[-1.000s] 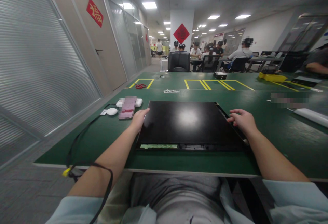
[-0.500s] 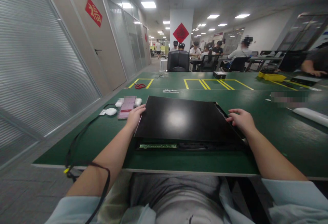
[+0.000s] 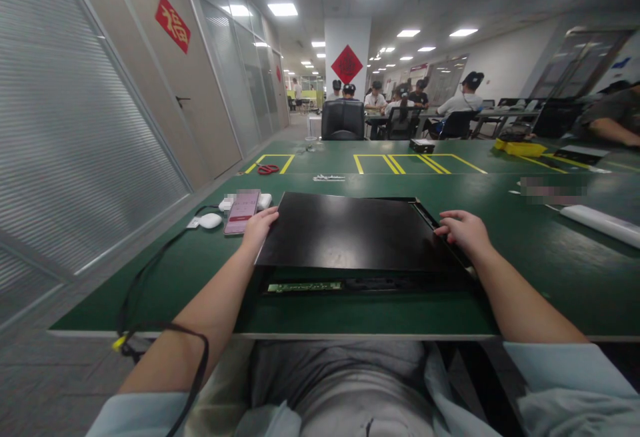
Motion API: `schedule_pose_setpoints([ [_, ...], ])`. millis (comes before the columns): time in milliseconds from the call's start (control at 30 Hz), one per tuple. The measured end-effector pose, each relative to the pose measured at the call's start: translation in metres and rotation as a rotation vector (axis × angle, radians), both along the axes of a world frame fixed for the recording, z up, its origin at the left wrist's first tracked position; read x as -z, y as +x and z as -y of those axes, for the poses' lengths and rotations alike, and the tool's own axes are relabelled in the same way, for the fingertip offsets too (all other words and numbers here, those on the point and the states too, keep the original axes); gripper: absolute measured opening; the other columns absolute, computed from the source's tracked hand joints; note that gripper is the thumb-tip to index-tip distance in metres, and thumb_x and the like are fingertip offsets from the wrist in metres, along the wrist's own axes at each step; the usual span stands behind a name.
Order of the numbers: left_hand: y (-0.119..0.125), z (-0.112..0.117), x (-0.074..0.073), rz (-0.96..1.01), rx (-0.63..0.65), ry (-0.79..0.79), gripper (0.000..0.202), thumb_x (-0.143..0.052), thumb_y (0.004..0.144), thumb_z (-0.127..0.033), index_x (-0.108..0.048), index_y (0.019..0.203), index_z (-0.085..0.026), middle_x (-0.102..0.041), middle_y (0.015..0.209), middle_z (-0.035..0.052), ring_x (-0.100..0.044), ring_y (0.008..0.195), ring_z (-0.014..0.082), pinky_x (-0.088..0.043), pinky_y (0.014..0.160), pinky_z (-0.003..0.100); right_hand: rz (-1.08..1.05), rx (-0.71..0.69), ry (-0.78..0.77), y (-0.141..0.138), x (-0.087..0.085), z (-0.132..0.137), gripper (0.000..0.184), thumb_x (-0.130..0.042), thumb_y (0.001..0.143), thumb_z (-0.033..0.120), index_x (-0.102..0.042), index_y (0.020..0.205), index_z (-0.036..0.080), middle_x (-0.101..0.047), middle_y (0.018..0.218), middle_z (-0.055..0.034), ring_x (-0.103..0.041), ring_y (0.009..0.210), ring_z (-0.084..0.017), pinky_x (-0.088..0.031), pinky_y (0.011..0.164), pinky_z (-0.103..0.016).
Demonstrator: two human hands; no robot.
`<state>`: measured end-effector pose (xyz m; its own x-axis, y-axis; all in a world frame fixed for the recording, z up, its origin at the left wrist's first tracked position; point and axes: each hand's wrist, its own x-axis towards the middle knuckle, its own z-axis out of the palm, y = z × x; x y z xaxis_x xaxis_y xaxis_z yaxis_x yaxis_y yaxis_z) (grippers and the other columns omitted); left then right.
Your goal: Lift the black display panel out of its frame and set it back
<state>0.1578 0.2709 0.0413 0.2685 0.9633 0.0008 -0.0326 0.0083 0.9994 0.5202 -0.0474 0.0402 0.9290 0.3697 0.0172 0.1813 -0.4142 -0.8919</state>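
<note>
A flat black display panel [image 3: 350, 230] sits on the green table [image 3: 550, 270] right in front of me, over a black back frame [image 3: 400, 284] with a green circuit strip [image 3: 304, 286] along its near edge. My left hand [image 3: 257, 227] grips the panel's left edge and holds that side raised off the frame. My right hand [image 3: 463, 232] rests with curled fingers on the right edge, where panel and frame meet.
A phone [image 3: 241, 210], a white mouse [image 3: 210, 221] and a black cable [image 3: 150, 270] lie left of the panel. Red scissors [image 3: 267, 169] and yellow tape markings sit further back. A white bar [image 3: 600, 222] lies at right. Several people sit at far tables.
The panel lay flat on the frame a second ago. My left hand has since lifted its left side, opening a gap above the frame. My right hand stayed on the right edge.
</note>
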Motion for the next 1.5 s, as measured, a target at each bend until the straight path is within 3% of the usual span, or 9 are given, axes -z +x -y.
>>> schedule_pose_setpoints([
  [267, 0.003, 0.006, 0.000, 0.104, 0.020, -0.034, 0.031, -0.079, 0.062, -0.012, -0.080, 0.093, -0.014, -0.080, 0.083, 0.0060, -0.074, 0.095, 0.0254, -0.058, 0.089, 0.034, 0.010, -0.005, 0.021, 0.002, 0.001, 0.000, 0.029, -0.061, 0.075, 0.014, -0.067, 0.104, 0.015, -0.070, 0.060, -0.0040, -0.048, 0.036, -0.009, -0.035, 0.040, -0.019],
  [567, 0.004, 0.011, 0.000, 0.114, 0.058, -0.035, 0.027, -0.079, 0.062, -0.012, -0.079, 0.089, -0.014, -0.078, 0.076, 0.0045, -0.075, 0.088, 0.0244, -0.059, 0.088, 0.034, 0.022, -0.006, 0.008, 0.002, 0.000, 0.001, 0.027, -0.061, 0.077, 0.014, -0.067, 0.103, 0.016, -0.069, 0.060, -0.0033, -0.048, 0.037, -0.009, -0.037, 0.040, -0.019],
  [800, 0.005, 0.018, -0.001, 0.100, 0.087, -0.081, 0.031, -0.079, 0.065, -0.011, -0.078, 0.096, -0.014, -0.078, 0.074, 0.0050, -0.076, 0.082, 0.0244, -0.060, 0.083, 0.035, 0.051, 0.009, 0.002, 0.007, 0.002, 0.004, 0.030, -0.061, 0.077, 0.017, -0.067, 0.106, 0.016, -0.070, 0.061, -0.0039, -0.049, 0.038, -0.010, -0.039, 0.042, -0.021],
  [1000, 0.006, 0.027, 0.000, 0.075, 0.151, -0.086, 0.033, -0.073, 0.074, -0.011, -0.074, 0.107, -0.013, -0.078, 0.076, 0.0056, -0.075, 0.072, 0.0206, -0.061, 0.078, 0.033, 0.098, 0.036, -0.075, 0.002, -0.004, 0.006, 0.033, -0.062, 0.073, 0.017, -0.070, 0.106, 0.017, -0.071, 0.062, -0.0035, -0.052, 0.040, -0.011, -0.043, 0.046, -0.022],
  [1500, 0.008, 0.020, 0.001, 0.038, 0.184, -0.136, 0.029, -0.069, 0.080, -0.009, -0.074, 0.108, -0.011, -0.078, 0.077, 0.0069, -0.075, 0.073, 0.0194, -0.058, 0.081, 0.031, 0.178, 0.026, -0.198, -0.005, -0.011, 0.008, 0.032, -0.060, 0.073, 0.018, -0.072, 0.102, 0.018, -0.072, 0.066, -0.0030, -0.056, 0.044, -0.013, -0.046, 0.051, -0.025],
])
